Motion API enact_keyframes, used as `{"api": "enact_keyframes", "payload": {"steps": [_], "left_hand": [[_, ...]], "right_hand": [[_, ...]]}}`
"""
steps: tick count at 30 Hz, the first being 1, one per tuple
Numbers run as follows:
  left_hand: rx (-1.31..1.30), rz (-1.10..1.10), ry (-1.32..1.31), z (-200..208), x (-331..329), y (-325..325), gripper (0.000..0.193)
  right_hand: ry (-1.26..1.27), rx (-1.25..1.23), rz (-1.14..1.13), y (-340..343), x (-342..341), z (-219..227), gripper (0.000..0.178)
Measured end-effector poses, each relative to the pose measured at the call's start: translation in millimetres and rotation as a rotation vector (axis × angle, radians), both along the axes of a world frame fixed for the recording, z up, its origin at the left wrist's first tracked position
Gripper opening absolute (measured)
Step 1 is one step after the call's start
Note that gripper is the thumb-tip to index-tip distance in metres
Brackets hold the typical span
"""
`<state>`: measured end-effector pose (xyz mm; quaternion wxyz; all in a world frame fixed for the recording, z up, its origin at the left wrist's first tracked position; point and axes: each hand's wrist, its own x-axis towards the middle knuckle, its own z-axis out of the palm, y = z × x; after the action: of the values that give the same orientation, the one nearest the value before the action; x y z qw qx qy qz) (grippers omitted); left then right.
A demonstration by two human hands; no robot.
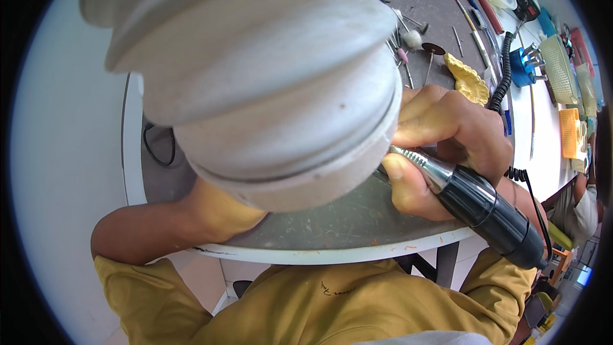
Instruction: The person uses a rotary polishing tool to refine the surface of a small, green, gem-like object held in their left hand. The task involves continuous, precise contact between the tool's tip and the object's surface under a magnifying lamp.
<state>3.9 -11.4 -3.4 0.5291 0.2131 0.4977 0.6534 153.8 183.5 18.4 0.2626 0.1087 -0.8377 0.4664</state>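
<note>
My right hand [456,134] is closed around a black and silver rotary handpiece [488,207], gripping its metal front end between thumb and fingers. The handpiece tip points left and goes out of sight behind a wide white corrugated hose [274,102]. From the left comes my left hand [227,214], of which only the wrist and lower part show; the hose hides its fingers and anything they hold. Just beyond my right hand lies a yellow, curved, tooth-shaped dental cast [467,80]. A mounted dark cutting disc [433,49] is next to the cast.
The hose hangs over much of the grey bench mat [306,230]. Several mounted burs and a pink stone point [403,55] lie beyond it. Brushes, a blue bur stand [523,67], a coiled black cord [504,76] and baskets [559,67] are at right. Another person [578,204] sits farther right.
</note>
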Motion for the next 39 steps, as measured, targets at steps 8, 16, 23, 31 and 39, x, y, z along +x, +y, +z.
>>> {"api": "enact_keyframes", "payload": {"steps": [8, 16, 23, 31, 39], "left_hand": [[-0.014, -0.041, -0.022, -11, -2, 9, 0.03], [-0.054, -0.001, 0.006, 1, 4, -3, 0.03], [-0.06, -0.01, 0.0, -4, 3, 0, 0.03], [-0.067, -0.013, -0.003, -9, 1, 0, 0.029], [-0.075, -0.018, -0.007, -10, 1, -1, 0.029]], "right_hand": [[-0.028, 0.099, -0.091, 0, 1, 0, 0.021], [0.003, 0.069, -0.047, -4, -1, 5, 0.02], [-0.014, -0.031, -0.076, -6, 1, 0, 0.019], [0.001, 0.082, -0.069, -1, 0, 0, 0.021], [0.023, 0.023, -0.043, -1, -1, -2, 0.02]]}}
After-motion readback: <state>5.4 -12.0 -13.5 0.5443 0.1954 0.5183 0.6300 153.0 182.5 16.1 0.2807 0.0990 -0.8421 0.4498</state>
